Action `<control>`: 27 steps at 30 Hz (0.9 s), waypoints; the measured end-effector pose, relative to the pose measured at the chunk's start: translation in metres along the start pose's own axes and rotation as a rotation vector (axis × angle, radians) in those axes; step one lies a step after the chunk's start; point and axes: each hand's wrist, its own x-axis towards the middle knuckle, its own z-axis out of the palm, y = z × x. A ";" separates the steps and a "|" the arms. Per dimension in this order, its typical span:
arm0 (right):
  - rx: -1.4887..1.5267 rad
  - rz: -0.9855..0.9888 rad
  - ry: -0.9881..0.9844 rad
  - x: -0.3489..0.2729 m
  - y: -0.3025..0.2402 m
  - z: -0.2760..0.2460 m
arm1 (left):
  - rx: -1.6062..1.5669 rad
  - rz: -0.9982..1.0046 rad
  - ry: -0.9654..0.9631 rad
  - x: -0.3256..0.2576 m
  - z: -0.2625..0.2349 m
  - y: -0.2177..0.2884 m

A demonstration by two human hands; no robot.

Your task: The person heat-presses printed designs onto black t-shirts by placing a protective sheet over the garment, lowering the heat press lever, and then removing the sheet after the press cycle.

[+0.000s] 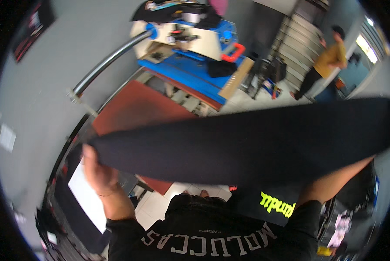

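Observation:
A long piece of black cloth is stretched across the view in front of me, its surface plain and slightly blurred. My left hand grips its left end, the thumb side at the edge and the fingers partly hidden. On the right, my forearm runs up behind the cloth's far end, so the hand there is hidden and its grip does not show. Below the cloth on the right lies a black garment with bright yellow-green lettering. Beside my left forearm, a white sheet rests on black fabric.
A reddish-brown flat board lies beyond the cloth. Behind it stands a cluttered blue workbench with a metal pole at its left. A person in a yellow top stands at the back right near a shutter.

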 end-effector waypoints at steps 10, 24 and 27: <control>0.079 0.587 -0.359 0.121 0.257 0.351 | 0.579 0.047 0.543 0.155 -0.153 0.144; -0.120 0.691 -0.417 0.020 0.343 0.261 | 0.689 0.116 0.960 -0.090 -0.096 0.090; -0.405 0.746 -0.704 -0.047 0.387 0.241 | 0.626 -0.158 1.152 -0.150 -0.099 0.023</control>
